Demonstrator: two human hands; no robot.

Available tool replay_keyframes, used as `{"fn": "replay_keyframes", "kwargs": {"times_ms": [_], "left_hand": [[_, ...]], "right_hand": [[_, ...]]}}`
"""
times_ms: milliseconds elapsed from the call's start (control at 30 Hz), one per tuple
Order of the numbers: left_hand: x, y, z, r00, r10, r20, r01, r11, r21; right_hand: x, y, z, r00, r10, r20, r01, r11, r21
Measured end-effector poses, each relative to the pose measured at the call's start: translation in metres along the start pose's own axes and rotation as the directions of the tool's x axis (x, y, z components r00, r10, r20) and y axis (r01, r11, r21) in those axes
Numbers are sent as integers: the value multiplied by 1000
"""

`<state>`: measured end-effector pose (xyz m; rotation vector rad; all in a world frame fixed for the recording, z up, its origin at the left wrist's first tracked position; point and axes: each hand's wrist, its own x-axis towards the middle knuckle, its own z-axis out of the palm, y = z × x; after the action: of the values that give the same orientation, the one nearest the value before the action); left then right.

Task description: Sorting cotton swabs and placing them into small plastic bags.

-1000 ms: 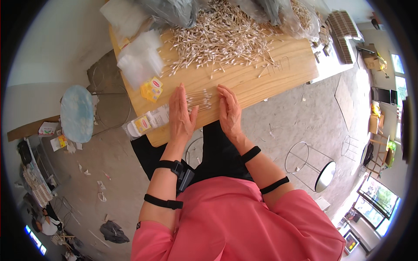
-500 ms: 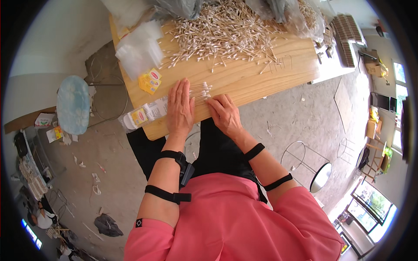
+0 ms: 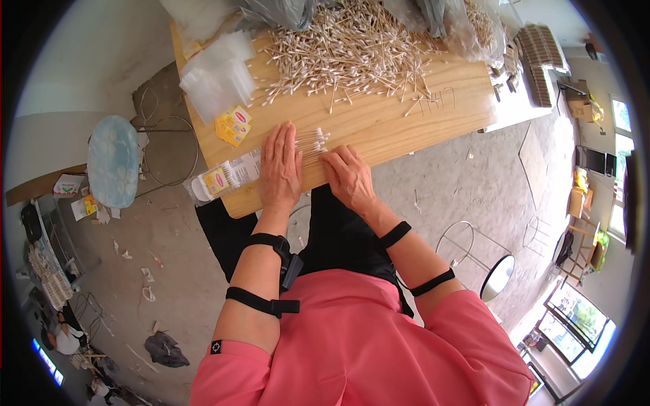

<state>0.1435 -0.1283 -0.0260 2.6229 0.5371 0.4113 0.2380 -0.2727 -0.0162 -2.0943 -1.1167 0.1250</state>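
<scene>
Between both hands [image 3: 281, 169] [image 3: 349, 177], bunched cotton swabs [image 3: 313, 142]

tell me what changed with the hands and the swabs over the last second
The right hand slid inward and curled beside the small bunch of cotton swabs; the left hand stayed flat against the bunch. The big swab pile and wooden table are unchanged.

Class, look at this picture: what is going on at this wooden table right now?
A person in a pink top works at a wooden table. The left hand lies flat, and the right hand rests beside it; between them is a small bundle of cotton swabs, lined up side by side. A big loose pile of swabs covers the far side. Clear bags, yellow labels and a filled packet sit to the left.
</scene>
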Motion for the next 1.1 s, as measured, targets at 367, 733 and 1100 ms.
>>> {"fn": "replay_keyframes", "kwargs": {"times_ms": [367, 733, 1100], "left_hand": [[0, 1, -1, 1000, -8, 5, 8, 1000, -4], [0, -1, 0, 1000, 1, -2, -1, 1000, -15], [0, -1, 0, 1000, -1, 3, 2, 1000, -22]], "right_hand": [[5, 4, 5, 991, 114, -65, -110, 992, 55], [13, 2, -3, 998, 63, 29, -64, 997, 32], [14, 3, -3, 998, 40, 49, -41, 999, 3]]}}
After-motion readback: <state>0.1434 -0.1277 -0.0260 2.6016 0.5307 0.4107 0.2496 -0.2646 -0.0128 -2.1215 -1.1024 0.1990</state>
